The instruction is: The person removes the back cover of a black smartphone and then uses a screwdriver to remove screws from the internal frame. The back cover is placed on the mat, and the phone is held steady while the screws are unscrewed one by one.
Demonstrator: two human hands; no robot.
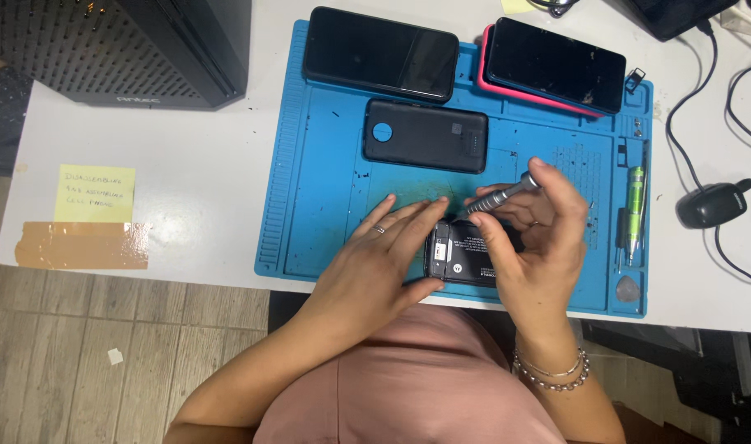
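Blue mat (326,164) on the white desk (203,164) carries an opened phone (462,255), pinned flat by the left hand (375,263) while the right hand (532,238) pinches a silver screwdriver (503,196), its tip seemingly on a screw, best kept upright with gentle pressure.

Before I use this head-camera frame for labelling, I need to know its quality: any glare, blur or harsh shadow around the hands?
Head view: lighting is even and soft, with faint shadows under the left hand and right hand; mild reflections on the two dark phone screens and on the brown tape; the silver screwdriver and opened phone are fairly sharp; edges bow slightly.
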